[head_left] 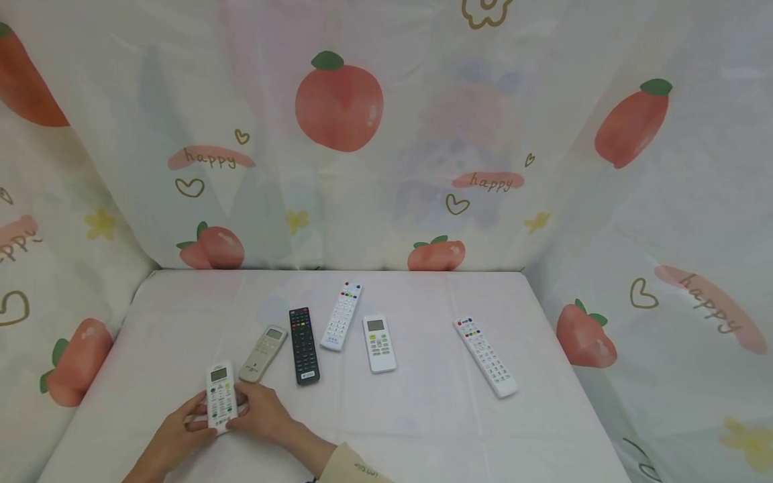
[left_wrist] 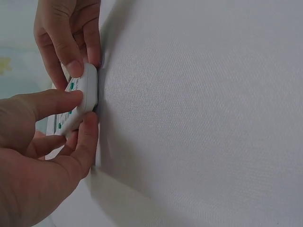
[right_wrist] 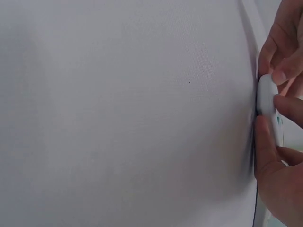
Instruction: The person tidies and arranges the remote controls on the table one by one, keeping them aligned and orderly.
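Between my two hands is a white air-conditioner remote (head_left: 221,399) with a small grey screen and green and yellow buttons. My left hand (head_left: 181,429) grips its left edge, thumb near the lower corner. From the other side my right hand (head_left: 266,412) holds the right edge. In the left wrist view, the thumbs of the left hand (left_wrist: 35,156) and right hand (left_wrist: 68,38) press the remote's (left_wrist: 89,90) near end, close over the white cloth. The right wrist view shows the same end (right_wrist: 266,94) between both hands' fingers.
A beige remote (head_left: 263,353) lies just right of the hands. Beyond it are a black remote (head_left: 304,345), a white one with coloured buttons (head_left: 342,316) and a white one with a screen (head_left: 379,344). Another white remote (head_left: 486,357) lies farther right. Printed cloth walls (head_left: 386,201) surround the table.
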